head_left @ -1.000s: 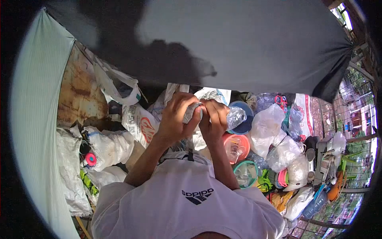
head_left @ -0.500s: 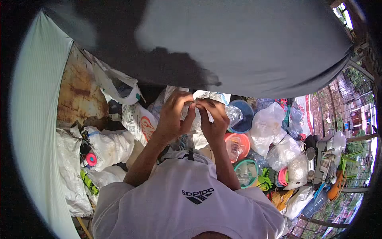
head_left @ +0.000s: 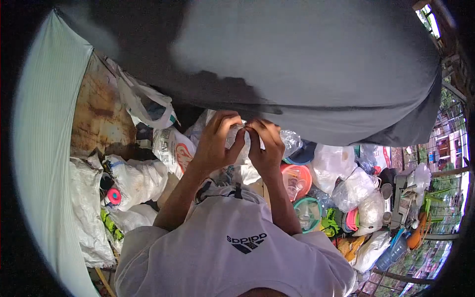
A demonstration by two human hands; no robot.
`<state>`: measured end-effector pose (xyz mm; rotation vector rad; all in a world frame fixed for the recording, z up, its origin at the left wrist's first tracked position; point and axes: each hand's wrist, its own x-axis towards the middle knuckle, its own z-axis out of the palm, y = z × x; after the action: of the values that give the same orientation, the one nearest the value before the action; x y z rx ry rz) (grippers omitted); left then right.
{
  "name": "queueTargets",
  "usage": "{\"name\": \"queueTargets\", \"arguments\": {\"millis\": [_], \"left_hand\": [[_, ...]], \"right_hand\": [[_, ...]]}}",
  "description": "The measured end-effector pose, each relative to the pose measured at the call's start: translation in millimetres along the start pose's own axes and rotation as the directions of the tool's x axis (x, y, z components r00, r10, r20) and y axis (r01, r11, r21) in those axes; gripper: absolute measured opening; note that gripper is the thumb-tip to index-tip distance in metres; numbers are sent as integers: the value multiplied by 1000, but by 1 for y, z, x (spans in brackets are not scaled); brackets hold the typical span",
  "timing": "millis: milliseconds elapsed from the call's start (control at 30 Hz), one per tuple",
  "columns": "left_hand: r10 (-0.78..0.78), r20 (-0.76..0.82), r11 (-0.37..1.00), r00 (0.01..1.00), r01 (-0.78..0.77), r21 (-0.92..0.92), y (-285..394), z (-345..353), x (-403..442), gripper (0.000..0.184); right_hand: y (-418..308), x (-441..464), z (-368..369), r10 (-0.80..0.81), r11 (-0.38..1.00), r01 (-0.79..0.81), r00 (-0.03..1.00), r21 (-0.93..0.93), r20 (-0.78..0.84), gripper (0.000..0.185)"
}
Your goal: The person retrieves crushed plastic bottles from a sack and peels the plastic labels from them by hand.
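My left hand (head_left: 217,141) and my right hand (head_left: 265,143) are raised in front of my chest, fingertips meeting. Both are closed in a pinch; whatever lies between the fingertips is too small to make out. Just right of my right hand shows a clear plastic bottle (head_left: 292,142); I cannot tell whether the hand touches it. Beyond it, a blue bucket (head_left: 304,154) is partly covered by a hanging dark cloth (head_left: 321,64). White plastic sacking (head_left: 250,173) lies beneath my hands.
An orange bucket (head_left: 308,182) and a green bucket (head_left: 318,220) hold clear plastic items. Translucent bags (head_left: 354,188) pile up on the right, near a wire fence (head_left: 445,173). At left are white sacks (head_left: 141,183), a printed sack (head_left: 170,148) and a rusty panel (head_left: 101,109).
The dark cloth's lower edge now hangs lower on the right, covering more of the blue bucket and bags. My hands remain pinched together in nearly the same place.
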<state>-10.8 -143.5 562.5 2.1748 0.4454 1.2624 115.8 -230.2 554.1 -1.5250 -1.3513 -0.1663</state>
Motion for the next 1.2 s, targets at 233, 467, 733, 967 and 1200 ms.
{"name": "queueTargets", "arguments": {"millis": [233, 467, 733, 967, 1200], "left_hand": [[-205, -66, 976, 977, 199, -87, -3, -8, 2, 20], [11, 57, 977, 998, -23, 214, -4, -17, 12, 20], [-161, 172, 987, 972, 155, 50, -5, -11, 10, 25], [-406, -39, 887, 913, 383, -258, -37, 17, -18, 23], [-497, 202, 607, 844, 504, -615, -21, 21, -20, 26]], "right_hand": [[3, 15, -13, -16, 997, 15, 1000, -72, -7, 17], [15, 14, -24, -56, 997, 55, 998, -60, -18, 19], [21, 8, -27, -99, 978, 100, 995, -181, 11, 19], [5, 4, -34, -85, 923, -48, 942, -382, -324, 53], [27, -19, -19, 545, 505, -465, 825, 728, 148, 56]]}}
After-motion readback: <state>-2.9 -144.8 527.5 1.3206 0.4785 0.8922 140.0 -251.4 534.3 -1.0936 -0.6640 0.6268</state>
